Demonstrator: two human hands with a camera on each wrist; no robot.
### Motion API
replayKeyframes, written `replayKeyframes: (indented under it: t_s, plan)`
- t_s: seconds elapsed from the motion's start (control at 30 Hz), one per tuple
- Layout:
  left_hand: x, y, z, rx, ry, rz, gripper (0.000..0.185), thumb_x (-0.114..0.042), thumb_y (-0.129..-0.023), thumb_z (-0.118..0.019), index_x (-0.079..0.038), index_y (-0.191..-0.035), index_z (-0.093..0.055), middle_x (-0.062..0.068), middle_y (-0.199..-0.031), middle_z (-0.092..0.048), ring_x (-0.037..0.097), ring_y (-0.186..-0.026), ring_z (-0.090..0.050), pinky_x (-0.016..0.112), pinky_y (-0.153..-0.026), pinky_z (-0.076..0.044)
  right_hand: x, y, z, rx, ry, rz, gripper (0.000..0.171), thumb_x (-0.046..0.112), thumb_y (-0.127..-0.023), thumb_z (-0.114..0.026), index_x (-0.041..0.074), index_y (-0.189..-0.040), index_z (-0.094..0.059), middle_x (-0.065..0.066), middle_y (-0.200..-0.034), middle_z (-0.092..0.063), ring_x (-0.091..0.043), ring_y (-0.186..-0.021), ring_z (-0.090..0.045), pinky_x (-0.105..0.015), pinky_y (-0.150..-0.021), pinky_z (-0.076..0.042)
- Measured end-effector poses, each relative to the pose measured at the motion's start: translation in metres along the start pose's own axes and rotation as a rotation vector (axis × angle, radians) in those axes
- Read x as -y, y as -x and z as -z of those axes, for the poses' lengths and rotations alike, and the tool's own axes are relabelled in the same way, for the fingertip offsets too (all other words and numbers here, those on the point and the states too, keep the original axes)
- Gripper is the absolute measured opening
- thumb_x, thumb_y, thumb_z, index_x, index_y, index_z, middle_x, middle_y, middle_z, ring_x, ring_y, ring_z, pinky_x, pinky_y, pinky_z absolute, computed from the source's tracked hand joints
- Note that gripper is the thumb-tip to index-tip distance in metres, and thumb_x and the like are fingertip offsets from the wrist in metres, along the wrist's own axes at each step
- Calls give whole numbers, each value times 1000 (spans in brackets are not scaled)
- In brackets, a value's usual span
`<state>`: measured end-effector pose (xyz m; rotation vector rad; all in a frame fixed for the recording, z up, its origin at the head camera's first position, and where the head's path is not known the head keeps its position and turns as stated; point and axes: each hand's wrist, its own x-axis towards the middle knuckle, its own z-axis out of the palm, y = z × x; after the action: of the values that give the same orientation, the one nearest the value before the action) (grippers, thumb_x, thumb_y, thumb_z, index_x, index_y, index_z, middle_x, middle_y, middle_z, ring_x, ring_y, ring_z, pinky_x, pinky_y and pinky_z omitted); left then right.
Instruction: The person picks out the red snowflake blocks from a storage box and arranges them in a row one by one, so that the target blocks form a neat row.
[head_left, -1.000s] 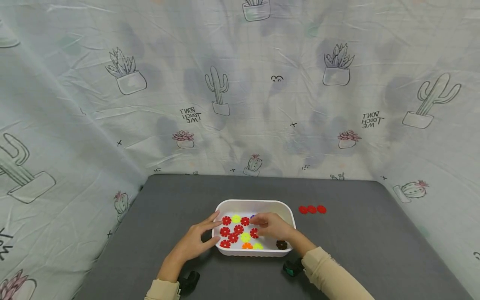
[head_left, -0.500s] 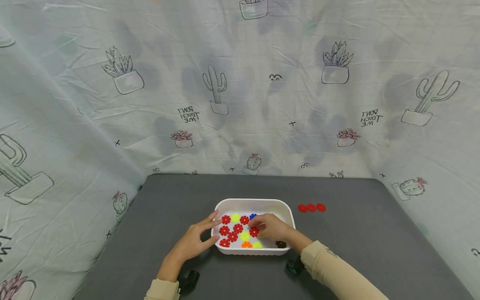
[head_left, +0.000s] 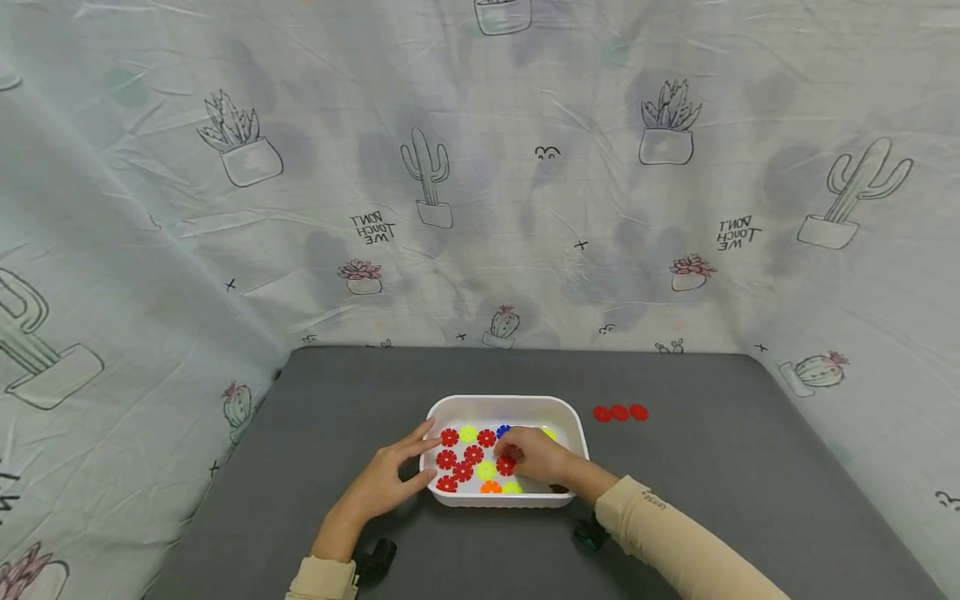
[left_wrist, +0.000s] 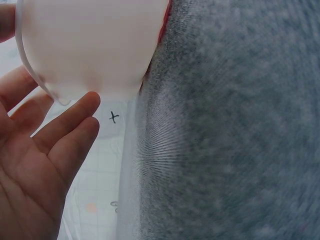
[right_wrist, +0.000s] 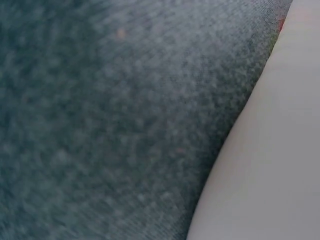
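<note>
A white plastic tray (head_left: pixel 504 502) holds several notched interlocking discs in different colours, among them a yellow disc (head_left: pixel 487 470), an orange disc (head_left: pixel 491 487) and a blue disc (head_left: pixel 503 431). My left hand (head_left: pixel 380 483) rests at the tray's left end, fingers extended and touching its rim and outer side, as the left wrist view also shows. Inside the tray, the thumb and fingertips of my right hand (head_left: pixel 542 457) pinch a red disc (head_left: pixel 506 466), partly covering it. A dark disc (head_left: pixel 559 489) is half hidden under the right wrist.
Behind the tray to the right, three red discs (head_left: pixel 619 412) lie in a row on the grey table (head_left: pixel 360 383). Cloth printed with cacti (head_left: pixel 425 167) hangs around the back and sides. The right wrist view has only the tabletop and the tray's wall.
My right hand has lowered and closed in on the red disc, uncovering the blue disc and covering more of the dark one. The left hand stays at the tray's end.
</note>
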<state>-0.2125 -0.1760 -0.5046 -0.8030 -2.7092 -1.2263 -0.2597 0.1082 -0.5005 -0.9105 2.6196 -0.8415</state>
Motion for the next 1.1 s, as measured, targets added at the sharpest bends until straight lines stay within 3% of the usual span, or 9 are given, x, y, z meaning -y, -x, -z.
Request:
replayKeyframes:
  t_s: [0.37,0.7,0.87,1.1]
  plan:
    - [0,1,-1,-4,-8,18,48,-31,-87,-65,-12,-131,-59,1,-152,-36,27,-136,-39,57,-103,-37,3,2,1,4,34,-11,22,0,-79,-71,14,-95,-68,3,-90,-50,-10,-78,-45,-19,-69,-44]
    - [-1,1,0,-2,-4,7,48,-29,-87,-67,-11,-131,-59,4,-152,-36,27,-135,-40,56,-103,-38,1,2,3,-34,12,7,22,1,-80,-70,9,-100,-68,3,-89,-57,-11,-80,-53,-24,-74,-51]
    - [-1,1,0,6,3,17,48,-29,-87,-66,-11,-131,-58,4,-152,-35,26,-136,-39,57,-103,-38,-1,2,4,-105,-53,-4,24,3,-79,-73,6,-103,-69,2,-89,-61,-14,-82,-58,-27,-75,-54]
    - [-1,2,0,8,0,29,48,-29,-88,-66,-12,-132,-58,1,-152,-35,26,-136,-39,56,-102,-38,-1,5,11,-188,-258,-36,26,4,-82,-70,5,-108,-68,-2,-101,-67,-16,-90,-61,-28,-80,-54]
